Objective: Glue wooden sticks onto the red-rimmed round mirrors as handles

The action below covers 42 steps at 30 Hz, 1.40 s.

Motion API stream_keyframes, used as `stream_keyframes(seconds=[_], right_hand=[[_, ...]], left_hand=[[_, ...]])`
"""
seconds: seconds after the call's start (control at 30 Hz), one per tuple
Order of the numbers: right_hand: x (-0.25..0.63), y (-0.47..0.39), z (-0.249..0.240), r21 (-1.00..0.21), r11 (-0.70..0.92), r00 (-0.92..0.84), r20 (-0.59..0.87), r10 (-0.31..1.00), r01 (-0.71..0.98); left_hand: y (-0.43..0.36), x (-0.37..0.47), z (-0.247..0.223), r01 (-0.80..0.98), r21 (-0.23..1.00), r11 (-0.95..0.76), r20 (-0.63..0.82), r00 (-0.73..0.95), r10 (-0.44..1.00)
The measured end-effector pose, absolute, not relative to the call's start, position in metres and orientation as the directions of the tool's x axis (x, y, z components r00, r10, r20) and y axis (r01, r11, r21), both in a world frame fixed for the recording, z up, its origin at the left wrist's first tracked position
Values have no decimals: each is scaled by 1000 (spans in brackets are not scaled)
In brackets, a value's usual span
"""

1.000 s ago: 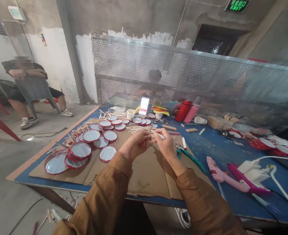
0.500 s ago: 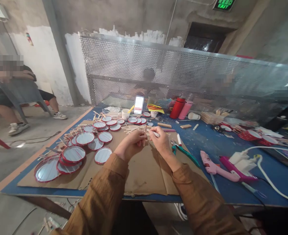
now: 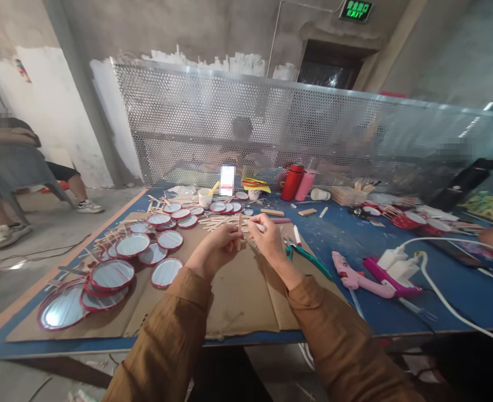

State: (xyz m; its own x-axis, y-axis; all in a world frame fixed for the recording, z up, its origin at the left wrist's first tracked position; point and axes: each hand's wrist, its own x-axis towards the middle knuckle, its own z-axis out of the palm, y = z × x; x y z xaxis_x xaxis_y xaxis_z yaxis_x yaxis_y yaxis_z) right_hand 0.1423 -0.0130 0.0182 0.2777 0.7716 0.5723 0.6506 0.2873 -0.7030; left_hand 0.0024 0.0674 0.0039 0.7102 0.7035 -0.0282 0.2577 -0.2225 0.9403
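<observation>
Stick (image 3: 240,230), one, pinched in left hand (image 3: 221,244); white pen (image 3: 260,228), one, gripped in right hand (image 3: 270,239); bottles (image 3: 292,182), two.

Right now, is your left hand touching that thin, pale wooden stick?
Touching: the head view shows the left hand gripping the stick in its fingers.

Round red-rimmed discs (image 3: 132,244) lie left on flat brown cardboard (image 3: 246,304), a pink plastic glue gun (image 3: 352,277) right of it on the blue desk (image 3: 350,223).
</observation>
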Motion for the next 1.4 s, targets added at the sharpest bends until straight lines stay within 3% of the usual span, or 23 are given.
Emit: stream_keyframes(seconds=[0.23,0.43,1.4], right_hand=[[145,-7,17,-872,353,247,444,861,338],[141,-10,20,-920,328,254,377,891,214],[141,-8,21,-942,311,273,333,902,123]], left_hand=[[70,1,3,323,912,-251,-71,729,681],[67,0,7,313,914,-259,-61,735,675],[64,1,10,273,926,-260,-31,741,671]])
